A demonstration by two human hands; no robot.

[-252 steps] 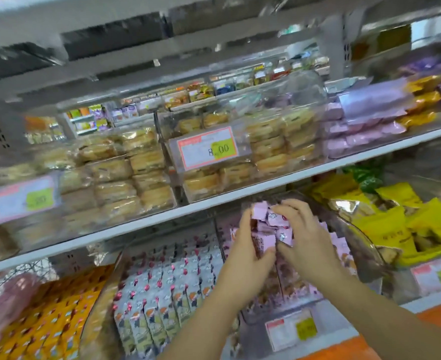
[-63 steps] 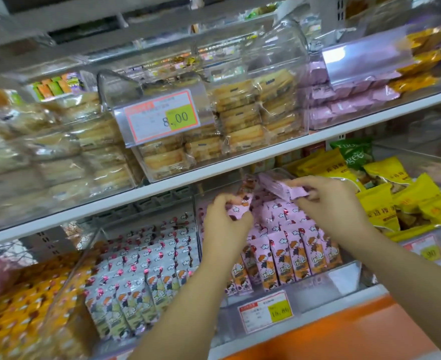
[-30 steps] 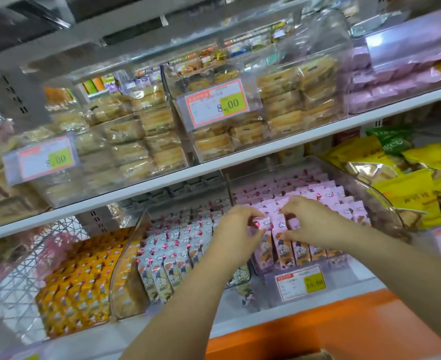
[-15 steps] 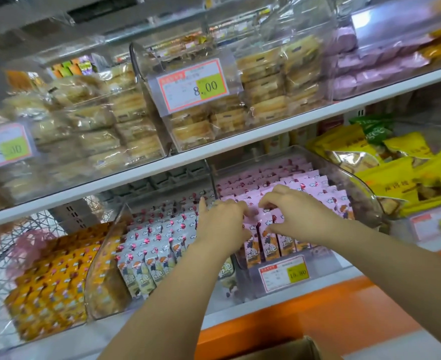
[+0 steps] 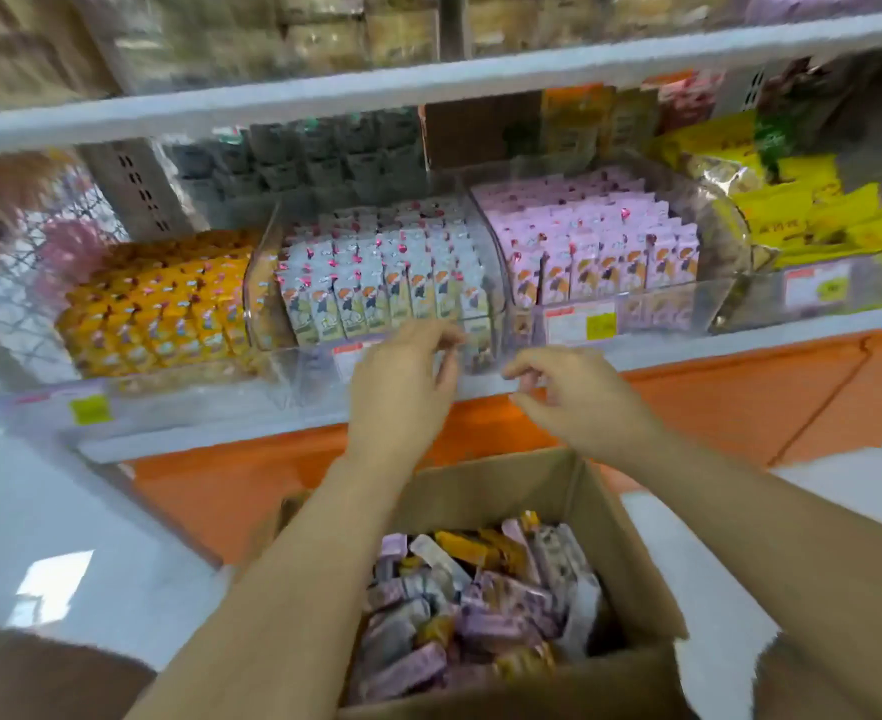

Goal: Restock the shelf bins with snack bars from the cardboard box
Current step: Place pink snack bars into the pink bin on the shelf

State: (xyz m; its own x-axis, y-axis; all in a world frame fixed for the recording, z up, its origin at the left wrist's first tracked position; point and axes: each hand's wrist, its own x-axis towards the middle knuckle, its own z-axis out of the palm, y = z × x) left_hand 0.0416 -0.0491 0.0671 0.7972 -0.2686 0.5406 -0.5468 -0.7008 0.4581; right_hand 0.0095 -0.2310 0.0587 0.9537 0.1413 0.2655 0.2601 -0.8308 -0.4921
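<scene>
Shelf: white metal shelf (image 5: 740, 345), clear plastic bins (image 5: 688, 305) of wrapped snack bars (image 5: 376, 283).
Box: open brown cardboard box (image 5: 631, 553) below.
Hands: left hand (image 5: 402, 376), right hand (image 5: 569, 394) empty, loosely curled.

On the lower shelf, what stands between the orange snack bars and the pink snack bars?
In the head view, a clear bin filled with white-wrapped snack bars stands between the orange bars and the pink bars.
</scene>
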